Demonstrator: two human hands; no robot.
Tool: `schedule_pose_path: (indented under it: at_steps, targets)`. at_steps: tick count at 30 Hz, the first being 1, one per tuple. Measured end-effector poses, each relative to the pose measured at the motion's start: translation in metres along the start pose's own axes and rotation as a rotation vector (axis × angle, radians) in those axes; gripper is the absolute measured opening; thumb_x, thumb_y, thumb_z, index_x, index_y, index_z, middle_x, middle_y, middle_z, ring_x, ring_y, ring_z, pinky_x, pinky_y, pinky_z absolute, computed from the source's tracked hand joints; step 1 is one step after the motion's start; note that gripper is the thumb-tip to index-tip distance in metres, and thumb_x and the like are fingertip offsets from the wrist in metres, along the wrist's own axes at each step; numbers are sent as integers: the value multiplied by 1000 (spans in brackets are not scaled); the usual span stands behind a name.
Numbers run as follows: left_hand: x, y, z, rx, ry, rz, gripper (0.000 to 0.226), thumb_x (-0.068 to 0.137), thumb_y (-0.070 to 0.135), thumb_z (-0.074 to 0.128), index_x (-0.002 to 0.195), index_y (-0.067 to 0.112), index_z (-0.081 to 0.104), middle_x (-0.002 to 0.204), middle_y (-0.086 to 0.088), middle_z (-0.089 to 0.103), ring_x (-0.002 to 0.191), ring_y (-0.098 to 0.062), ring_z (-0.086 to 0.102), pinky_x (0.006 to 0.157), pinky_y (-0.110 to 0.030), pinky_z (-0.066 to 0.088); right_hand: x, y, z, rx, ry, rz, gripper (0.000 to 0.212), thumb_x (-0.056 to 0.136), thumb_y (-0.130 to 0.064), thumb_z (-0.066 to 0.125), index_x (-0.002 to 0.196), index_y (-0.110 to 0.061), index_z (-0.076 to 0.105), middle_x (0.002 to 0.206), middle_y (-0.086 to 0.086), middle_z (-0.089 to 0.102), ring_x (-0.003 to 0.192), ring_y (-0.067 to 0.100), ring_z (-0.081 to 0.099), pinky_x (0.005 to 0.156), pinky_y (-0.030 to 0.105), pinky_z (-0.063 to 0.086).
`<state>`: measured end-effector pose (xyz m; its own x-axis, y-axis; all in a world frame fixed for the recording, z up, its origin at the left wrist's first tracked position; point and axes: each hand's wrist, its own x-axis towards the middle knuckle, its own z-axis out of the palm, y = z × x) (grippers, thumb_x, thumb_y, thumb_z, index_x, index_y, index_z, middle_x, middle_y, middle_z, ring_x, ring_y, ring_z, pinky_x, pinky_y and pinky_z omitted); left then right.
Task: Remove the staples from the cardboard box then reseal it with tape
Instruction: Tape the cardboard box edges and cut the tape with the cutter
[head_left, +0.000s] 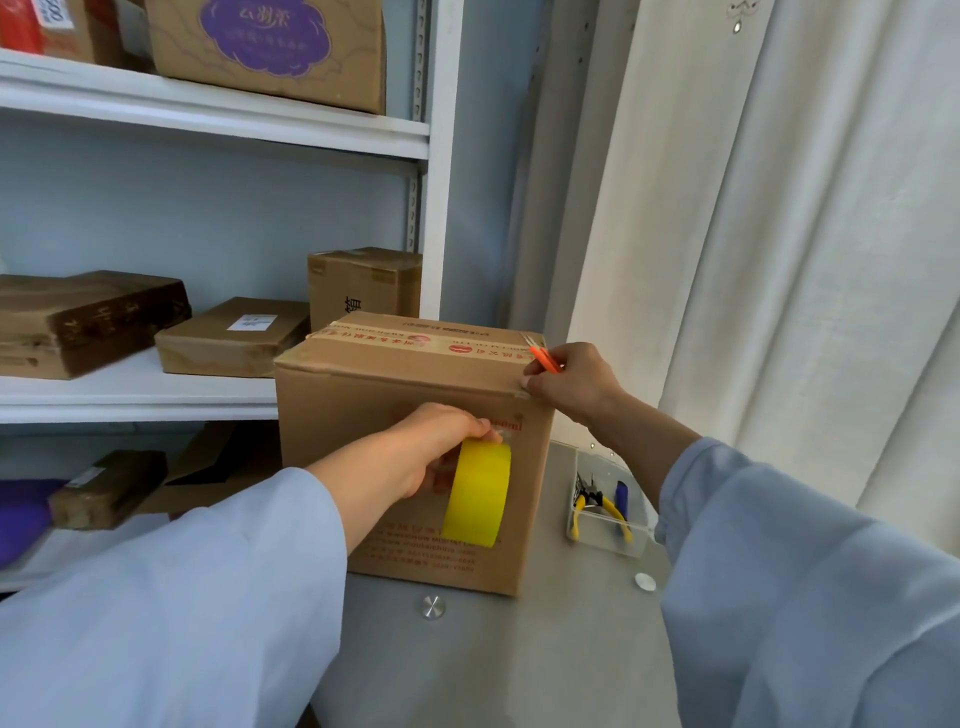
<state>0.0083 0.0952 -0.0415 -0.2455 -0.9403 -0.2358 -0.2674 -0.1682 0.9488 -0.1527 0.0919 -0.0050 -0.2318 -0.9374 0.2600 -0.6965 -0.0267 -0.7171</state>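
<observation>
Cardboard box (363, 395) stands upright on the grey table (467, 665) at the centre of the view, its flaps closed and a strip of printed tape (415, 340) running along the top seam. Against the box's near face, at about 6 o'clock from the top, the left hand (436, 447) grips a roll of yellow tape (480, 493), fingers curled over the top of the roll and thumb tucked behind it; a short clear length of tape seems to run from the roll up toward the box edge, though it is hard to make out. At 3 o'clock on the box, at the near right top corner, the right hand (571, 379) has its fingers curled round a small pair of orange-handled snips (543, 356), the metal tips pointing over the box top, while the fingertips press on the corner edge. Both arms wear pale blue sleeves (182, 597). Near the box at 4 o'clock sits a clear tray (602, 540) holding yellow-handled pliers (597, 506) and a blue-handled tool (622, 496). At 9 to 11 o'clock, white shelves (208, 111) carry more brown boxes (234, 335). White curtains (805, 234) hang at 1 to 3 o'clock.
</observation>
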Motion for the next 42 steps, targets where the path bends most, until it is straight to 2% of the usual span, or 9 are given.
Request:
schedule_pose_path:
  at_steps: [6, 9, 13, 16, 20, 25, 30, 35, 42]
  targets:
    - [-19, -2, 6, -62, 11, 73, 18, 93, 25, 57, 93, 17, 73, 105, -8, 68, 96, -24, 63, 71, -27, 49, -40, 12, -3, 64, 134, 15, 27, 87, -35, 62, 67, -17, 60, 63, 3, 56, 58, 17, 52, 54, 30, 41]
    - [-28, 0, 7, -80, 12, 119, 15, 94, 23, 57, 96, 19, 71, 99, -4, 68, 85, -16, 61, 61, -24, 47, -57, 9, -4, 102, -34, 39, 35, 81, -47, 70, 67, -16, 62, 63, 1, 57, 60, 13, 53, 56, 26, 43]
    - [-40, -1, 7, -81, 9, 111, 9, 92, 22, 59, 97, 22, 68, 108, -9, 67, 97, -23, 63, 77, -33, 54, -73, 4, 0, 219, -167, 1, 20, 80, -26, 76, 82, -7, 72, 48, -12, 50, 42, -1, 49, 39, 7, 33]
    - [-47, 2, 5, -45, -17, 87, 10, 93, 20, 59, 95, 22, 68, 107, -9, 66, 92, -21, 63, 67, -30, 53, -73, -2, 0, 201, -119, -15, 15, 79, -19, 77, 84, -5, 74, 55, -8, 54, 46, -1, 52, 40, 7, 36]
    - [-56, 6, 4, -32, -80, 52, 18, 90, 18, 64, 107, 13, 68, 103, -9, 69, 81, -16, 63, 58, -24, 51, -73, -7, 0, 65, -55, -91, 9, 79, -19, 78, 82, -10, 75, 80, 5, 68, 77, 14, 60, 70, 26, 49]
    - [-57, 3, 12, -32, -54, 7, 7, 88, 12, 65, 94, 12, 67, 80, -5, 65, 65, -13, 59, 40, -16, 45, -83, 0, 1, 22, -13, -144, 8, 80, -20, 77, 77, -14, 72, 72, -4, 64, 68, 8, 56, 58, 19, 40]
    - [-55, 2, 22, -39, -71, 2, 9, 86, 10, 67, 96, 10, 67, 78, -6, 67, 65, -14, 63, 50, -22, 51, -89, 15, -4, 14, -1, -145, 11, 81, -22, 76, 83, -10, 75, 76, -1, 66, 73, 12, 58, 68, 25, 42]
    - [-46, -2, 34, -41, -72, 20, 22, 85, 12, 69, 106, 8, 66, 82, -5, 70, 70, -16, 66, 71, -32, 54, -90, 22, -12, 51, -14, -93, 27, 83, -18, 74, 60, -20, 59, 58, -9, 50, 56, 4, 45, 54, 17, 33]
    - [-37, -20, 52, 61, -71, 119, 16, 81, 4, 71, 76, 15, 60, 83, -6, 64, 81, -20, 60, 68, -30, 52, -93, 46, -10, 83, -109, 80, 24, 85, -18, 72, 66, -15, 58, 59, 0, 46, 55, 13, 43, 54, 24, 37]
